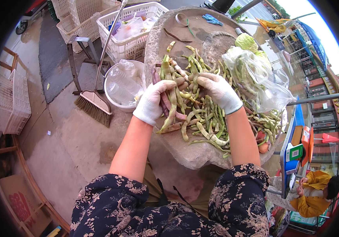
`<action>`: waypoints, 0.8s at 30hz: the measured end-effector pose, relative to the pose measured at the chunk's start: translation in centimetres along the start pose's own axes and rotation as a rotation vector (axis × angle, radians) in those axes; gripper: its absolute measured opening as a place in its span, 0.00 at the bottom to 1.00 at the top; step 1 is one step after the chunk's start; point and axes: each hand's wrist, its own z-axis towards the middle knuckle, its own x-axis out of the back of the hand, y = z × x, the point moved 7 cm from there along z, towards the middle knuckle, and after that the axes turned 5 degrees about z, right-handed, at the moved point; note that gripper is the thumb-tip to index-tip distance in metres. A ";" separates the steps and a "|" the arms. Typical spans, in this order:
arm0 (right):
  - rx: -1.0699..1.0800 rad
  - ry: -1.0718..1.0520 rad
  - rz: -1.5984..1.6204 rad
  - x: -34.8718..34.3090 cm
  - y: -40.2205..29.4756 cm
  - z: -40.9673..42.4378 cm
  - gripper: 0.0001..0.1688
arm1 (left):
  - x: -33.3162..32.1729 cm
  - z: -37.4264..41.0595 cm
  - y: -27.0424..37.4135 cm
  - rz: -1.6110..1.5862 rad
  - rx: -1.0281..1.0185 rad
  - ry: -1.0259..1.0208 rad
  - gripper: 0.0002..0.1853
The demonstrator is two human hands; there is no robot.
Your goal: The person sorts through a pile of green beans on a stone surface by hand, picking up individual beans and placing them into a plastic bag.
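Both hands wear white knit gloves with tan fingertips. My left hand grips a bunch of long bean pods, green and purple, that stand up and hang down past the fingers. My right hand is bent over the pile, its thumb and fingertips against green pods close to the left fingers; whether it grips one is hard to tell. A heap of loose bean pods spreads under and between both hands on a stone slab. To the right, a clear plastic bag lies over more pods.
Cabbages and a blue glove lie on the slab's far part. Left of it stand a white bucket with plastic bottles, a broom and white crates. A person in yellow is at far right, near a blue-edged table.
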 end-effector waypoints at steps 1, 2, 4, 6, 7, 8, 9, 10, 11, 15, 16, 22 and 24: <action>0.056 0.055 -0.155 -0.7 -0.7 -0.2 0.22 | -0.3 -0.2 0.1 0.037 -0.007 -0.033 0.24; 0.139 0.125 -0.340 -1.9 -1.5 -0.2 0.23 | 0.2 -0.2 -0.1 0.088 -0.021 0.005 0.22; 0.134 0.074 -0.346 -5.1 -2.3 -0.4 0.37 | 2.3 0.3 -0.2 0.163 -0.184 0.067 0.21; 0.207 0.048 -0.404 -7.0 -2.1 -0.4 0.54 | 3.6 1.3 -1.0 0.048 -0.288 0.148 0.16; 0.292 0.093 -0.526 -7.0 -1.6 -0.4 0.64 | 0.9 0.3 0.3 0.308 -0.478 0.119 0.13; 0.294 0.062 -0.387 -6.6 -1.0 -0.3 0.67 | 0.8 0.9 -0.5 0.201 -0.430 0.084 0.13; 0.298 0.027 -0.250 -6.5 -1.1 -0.3 0.70 | 0.4 1.5 -1.1 0.094 -0.378 0.038 0.14; 0.347 0.036 -0.265 -6.4 -1.0 -0.1 0.69 | -0.1 1.4 -1.2 -0.004 -0.331 -0.022 0.25; 0.395 0.047 -0.281 -6.3 -0.9 0.1 0.69 | 1.8 2.1 -2.1 0.062 -0.263 -0.066 0.26; 0.287 0.046 -0.359 -5.2 -1.9 -0.8 0.64 | -0.7 1.8 -2.0 0.080 -0.298 -0.072 0.26; 0.217 0.044 -0.329 -4.5 -1.6 -1.2 0.60 | -0.9 2.1 -2.5 0.080 -0.264 -0.070 0.26; 0.072 0.260 -0.454 -2.4 -0.9 -4.9 0.55 | -3.6 3.0 -5.1 0.163 -0.235 -0.156 0.30; 0.052 0.337 -0.483 -1.6 -0.5 -6.0 0.55 | -5.4 2.5 -5.5 0.225 -0.238 -0.199 0.33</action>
